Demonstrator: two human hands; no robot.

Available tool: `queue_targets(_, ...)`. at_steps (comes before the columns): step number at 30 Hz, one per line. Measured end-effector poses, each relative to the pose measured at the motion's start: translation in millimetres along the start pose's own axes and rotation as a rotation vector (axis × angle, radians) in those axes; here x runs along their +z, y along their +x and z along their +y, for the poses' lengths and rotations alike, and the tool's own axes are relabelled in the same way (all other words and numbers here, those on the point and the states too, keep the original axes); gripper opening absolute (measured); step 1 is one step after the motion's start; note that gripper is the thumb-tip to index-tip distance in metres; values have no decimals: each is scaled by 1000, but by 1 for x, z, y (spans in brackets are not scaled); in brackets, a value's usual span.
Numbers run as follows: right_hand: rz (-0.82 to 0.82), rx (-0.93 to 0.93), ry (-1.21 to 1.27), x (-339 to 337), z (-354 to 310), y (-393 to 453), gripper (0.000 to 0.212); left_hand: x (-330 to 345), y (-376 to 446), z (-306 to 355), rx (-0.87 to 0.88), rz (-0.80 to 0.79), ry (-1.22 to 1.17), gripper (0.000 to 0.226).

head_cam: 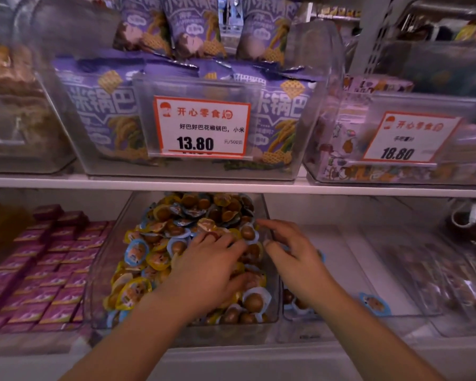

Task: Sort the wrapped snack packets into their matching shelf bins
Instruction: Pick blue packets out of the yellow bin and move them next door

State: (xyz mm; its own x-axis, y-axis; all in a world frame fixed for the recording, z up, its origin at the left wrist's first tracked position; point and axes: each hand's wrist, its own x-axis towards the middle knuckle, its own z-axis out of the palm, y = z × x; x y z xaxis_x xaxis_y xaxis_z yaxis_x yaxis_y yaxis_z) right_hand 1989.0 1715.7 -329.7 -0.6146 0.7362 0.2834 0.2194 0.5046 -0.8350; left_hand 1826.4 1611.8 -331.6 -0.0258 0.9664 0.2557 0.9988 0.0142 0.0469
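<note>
Mid-sort. Left hand [204, 268] spread flat on mixed blue/yellow packets [160, 259] in centre bin [102, 273]; right hand [291, 251] spread, holding nothing. Strays remain in right-hand bin [341, 270].

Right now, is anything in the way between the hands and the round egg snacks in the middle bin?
Nothing visible is. The left hand already rests on the pile of round packets in the open-topped clear bin. The right hand hovers over the bin's right wall, with no lid or other thing between.
</note>
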Motion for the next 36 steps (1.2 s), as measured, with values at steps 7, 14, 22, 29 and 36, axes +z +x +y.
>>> queue_targets(7, 47, -136, -185, -10, -10, -10, 29, -21, -8, -25, -139, 104, -530, 13)
queue_targets(14, -209, -384, -837, -6, -29, -19, 44, -30, -15, -32, -331, 278, -827, 23)
queue_targets(22, -330, -380, -1222, 12, -43, -10, 34, -31, -14, -28, -517, 530, -1069, 12)
queue_targets(29, -335, -391, -1132, 28, -45, -3, 38, -33, -23, -25, -513, 591, -946, 6)
queue_targets(36, -310, -412, -1024, 23, -45, -3, 40, -27, -52, -35, -282, 492, -622, 23)
